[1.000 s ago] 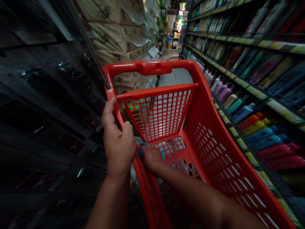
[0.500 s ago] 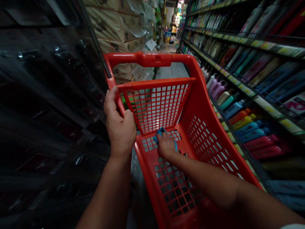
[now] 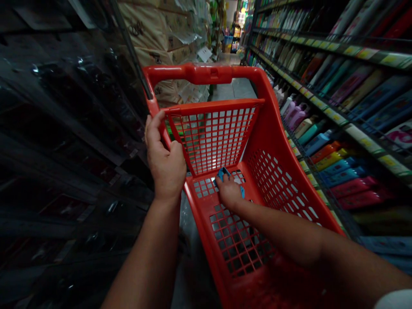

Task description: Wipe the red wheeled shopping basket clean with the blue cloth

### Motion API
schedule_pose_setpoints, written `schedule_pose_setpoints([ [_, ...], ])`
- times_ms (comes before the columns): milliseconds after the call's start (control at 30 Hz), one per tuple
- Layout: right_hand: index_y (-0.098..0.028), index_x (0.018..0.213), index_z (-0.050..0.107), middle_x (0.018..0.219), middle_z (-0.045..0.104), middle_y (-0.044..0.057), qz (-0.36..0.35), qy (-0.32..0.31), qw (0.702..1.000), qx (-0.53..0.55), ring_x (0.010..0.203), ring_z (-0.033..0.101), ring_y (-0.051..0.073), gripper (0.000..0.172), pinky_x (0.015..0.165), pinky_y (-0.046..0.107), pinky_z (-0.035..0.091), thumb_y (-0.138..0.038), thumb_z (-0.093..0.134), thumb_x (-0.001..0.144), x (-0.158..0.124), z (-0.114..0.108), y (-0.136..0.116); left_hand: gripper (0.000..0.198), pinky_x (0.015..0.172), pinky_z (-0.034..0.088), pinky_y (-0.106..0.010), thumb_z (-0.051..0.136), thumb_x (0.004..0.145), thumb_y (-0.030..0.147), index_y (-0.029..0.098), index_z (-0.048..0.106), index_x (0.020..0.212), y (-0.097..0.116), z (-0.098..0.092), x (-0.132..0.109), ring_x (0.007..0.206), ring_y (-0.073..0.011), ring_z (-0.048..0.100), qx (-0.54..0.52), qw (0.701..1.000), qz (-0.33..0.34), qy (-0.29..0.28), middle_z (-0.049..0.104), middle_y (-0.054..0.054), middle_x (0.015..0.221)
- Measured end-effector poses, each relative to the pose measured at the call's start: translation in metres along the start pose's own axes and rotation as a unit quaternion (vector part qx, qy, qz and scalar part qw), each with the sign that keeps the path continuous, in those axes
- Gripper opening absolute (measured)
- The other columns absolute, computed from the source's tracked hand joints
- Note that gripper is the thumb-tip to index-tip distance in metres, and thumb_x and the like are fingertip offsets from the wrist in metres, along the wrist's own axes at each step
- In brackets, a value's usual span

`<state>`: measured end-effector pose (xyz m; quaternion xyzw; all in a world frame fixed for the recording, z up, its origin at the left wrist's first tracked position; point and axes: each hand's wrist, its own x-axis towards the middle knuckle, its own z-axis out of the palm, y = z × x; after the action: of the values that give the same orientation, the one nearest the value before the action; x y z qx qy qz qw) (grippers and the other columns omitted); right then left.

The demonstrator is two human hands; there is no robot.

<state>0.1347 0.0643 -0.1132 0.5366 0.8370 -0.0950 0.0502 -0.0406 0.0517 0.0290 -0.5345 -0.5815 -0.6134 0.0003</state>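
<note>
A red plastic shopping cart [image 3: 280, 148] fills the middle of the view, with a grid floor and slotted sides. My left hand [image 3: 165, 161] is wrapped round the cart's left rim, below the handle [image 3: 212, 74]. Deep in the basket, my right hand [image 3: 230, 191] presses a blue cloth [image 3: 222, 172] against the floor near the grid back panel [image 3: 215, 137]. Most of the cloth is hidden under the palm and fingers; its blue edges show at the fingertips and beside the wrist.
Shelves of bottles [image 3: 334, 167] with price strips line the right side, close to the cart. Dark packaged goods [image 3: 77, 171] hang at the left. Stacked wrapped boxes [image 3: 151, 30] stand beyond the handle, and a grey floor aisle [image 3: 238, 88] runs into the distance.
My right hand and the blue cloth have shifted slightly right along the cart floor. My left hand keeps its hold on the rim. The view has moved a little.
</note>
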Motion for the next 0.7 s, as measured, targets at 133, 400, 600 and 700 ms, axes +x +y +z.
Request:
schedule_pose_setpoints([
  [133, -0.023, 0.135, 0.053, 0.129, 0.058, 0.013, -0.181, -0.028, 0.982, 0.055, 0.115, 0.056, 0.029, 0.045, 0.094, 0.040, 0.052, -0.036, 0.059, 0.092, -0.034, 0.007, -0.035, 0.066, 0.129, 0.026, -0.039, 0.045, 0.076, 0.001, 0.021, 0.052, 0.139, 0.005, -0.001, 0.001, 0.152, -0.0172, 0.035, 0.003, 1.000, -0.017, 0.009, 0.052, -0.005, 0.152],
  [400, -0.013, 0.130, 0.055, 0.130, 0.056, 0.023, -0.004, -0.042, 0.998, -0.041, 0.119, 0.056, 0.032, 0.040, 0.090, 0.046, 0.053, -0.010, 0.031, 0.097, -0.019, -0.016, 0.023, 0.067, 0.129, 0.026, -0.036, 0.047, 0.075, 0.003, 0.014, 0.050, 0.142, 0.004, -0.002, 0.000, 0.151, -0.0179, 0.035, -0.008, 1.000, -0.022, 0.008, 0.051, -0.009, 0.152],
  [600, -0.020, 0.124, 0.057, 0.124, 0.059, 0.014, -0.240, -0.058, 0.969, 0.008, 0.113, 0.057, 0.029, 0.035, 0.091, 0.042, 0.054, -0.037, 0.054, 0.095, -0.071, 0.003, -0.016, 0.068, 0.129, 0.025, -0.034, 0.046, 0.073, 0.001, 0.021, 0.053, 0.138, 0.003, 0.000, 0.000, 0.151, -0.0159, 0.036, -0.017, 0.999, -0.022, 0.024, 0.052, -0.005, 0.152],
  [700, -0.021, 0.126, 0.057, 0.127, 0.059, 0.014, -0.219, -0.090, 0.971, -0.028, 0.117, 0.058, 0.028, 0.032, 0.093, 0.041, 0.054, -0.026, 0.053, 0.095, -0.066, -0.007, -0.005, 0.069, 0.129, 0.027, -0.035, 0.047, 0.073, 0.001, 0.023, 0.051, 0.138, 0.000, 0.000, -0.002, 0.150, -0.0161, 0.038, -0.020, 0.999, -0.011, 0.024, 0.052, -0.003, 0.152],
])
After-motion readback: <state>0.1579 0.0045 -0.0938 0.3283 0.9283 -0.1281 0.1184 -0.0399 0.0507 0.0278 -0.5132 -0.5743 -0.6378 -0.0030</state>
